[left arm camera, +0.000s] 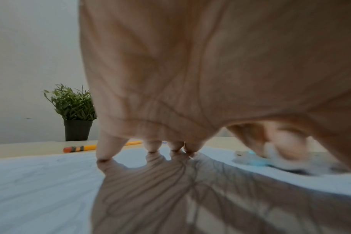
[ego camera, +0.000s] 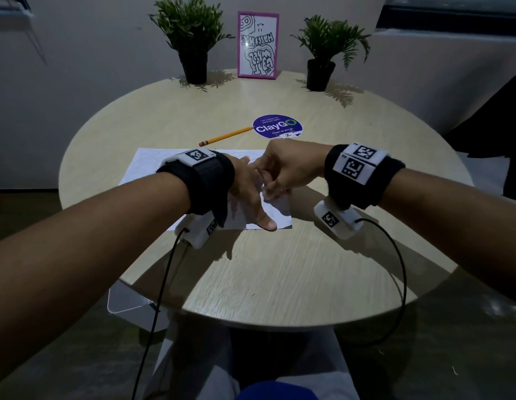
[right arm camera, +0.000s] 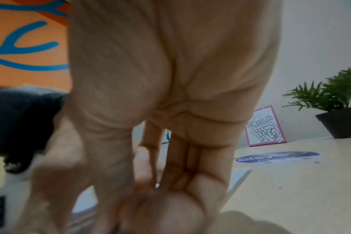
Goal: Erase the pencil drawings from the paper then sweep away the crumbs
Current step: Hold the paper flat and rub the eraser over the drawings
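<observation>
Left hand (ego camera: 248, 194) is pressing flat on the paper (ego camera: 147, 168); right hand (ego camera: 285, 168) is pinching the eraser (left arm camera: 252, 159), rubbing near the table's (ego camera: 279, 278) near edge. Erasing is judged still going — faint lines are showing, sweeping not yet begun.

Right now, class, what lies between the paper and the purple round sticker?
The yellow pencil lies there on the table, its tip at the sticker, beyond the paper; head view.

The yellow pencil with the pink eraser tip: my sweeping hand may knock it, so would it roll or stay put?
The yellow pencil would probably roll: it lies free on the smooth round wooden table, with nothing touching it. It looks slim and light, so a slight nudge would likely shift it. It may stop against the white paper sheet, whose edge lies close by.
</observation>
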`<control>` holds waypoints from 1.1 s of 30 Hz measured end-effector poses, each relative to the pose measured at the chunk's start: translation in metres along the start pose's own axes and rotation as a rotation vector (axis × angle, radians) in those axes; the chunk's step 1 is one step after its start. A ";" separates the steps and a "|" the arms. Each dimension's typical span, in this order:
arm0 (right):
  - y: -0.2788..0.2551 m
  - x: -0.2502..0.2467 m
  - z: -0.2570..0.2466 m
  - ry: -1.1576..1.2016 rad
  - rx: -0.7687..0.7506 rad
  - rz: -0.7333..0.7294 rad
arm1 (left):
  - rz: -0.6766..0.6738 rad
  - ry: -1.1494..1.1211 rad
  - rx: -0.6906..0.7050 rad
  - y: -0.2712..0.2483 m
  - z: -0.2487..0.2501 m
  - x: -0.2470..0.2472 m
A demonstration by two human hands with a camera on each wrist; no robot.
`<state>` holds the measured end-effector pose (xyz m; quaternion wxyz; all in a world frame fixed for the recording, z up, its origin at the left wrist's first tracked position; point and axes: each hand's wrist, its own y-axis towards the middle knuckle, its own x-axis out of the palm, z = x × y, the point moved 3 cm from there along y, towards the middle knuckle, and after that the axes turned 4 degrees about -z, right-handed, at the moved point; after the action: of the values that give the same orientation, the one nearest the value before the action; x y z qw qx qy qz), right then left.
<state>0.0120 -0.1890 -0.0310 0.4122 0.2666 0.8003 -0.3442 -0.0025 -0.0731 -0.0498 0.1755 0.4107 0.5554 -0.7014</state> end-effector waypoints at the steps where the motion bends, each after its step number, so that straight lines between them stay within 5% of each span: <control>1: -0.004 0.001 0.000 0.002 -0.005 -0.077 | 0.012 0.016 -0.004 0.001 0.001 0.000; 3: -0.009 0.003 -0.001 -0.014 -0.003 -0.148 | 0.022 0.043 0.005 0.003 0.001 0.001; 8: 0.001 0.002 -0.001 -0.029 -0.015 0.081 | -0.003 -0.009 0.008 0.004 -0.003 0.000; 12: -0.010 0.006 0.001 0.034 -0.011 -0.106 | 0.025 0.039 0.015 0.009 -0.002 0.002; 17: -0.004 0.005 0.003 0.076 -0.018 0.049 | -0.012 0.024 0.024 0.007 -0.001 0.002; 22: -0.011 0.007 0.002 0.074 -0.020 -0.104 | 0.029 0.060 0.008 0.005 0.000 0.002; 26: 0.004 0.005 0.001 0.089 -0.016 0.062 | -0.027 0.011 0.035 0.006 -0.003 0.000; 31: -0.007 0.008 0.002 0.071 0.010 -0.143 | 0.039 0.048 0.023 0.007 -0.001 0.003; 33: -0.004 0.006 0.000 0.056 0.009 -0.098 | 0.027 0.041 0.016 0.010 -0.002 0.003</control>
<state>0.0065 -0.1909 -0.0346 0.3710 0.2385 0.8222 -0.3598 0.0034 -0.0737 -0.0580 0.1701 0.4340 0.5477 -0.6948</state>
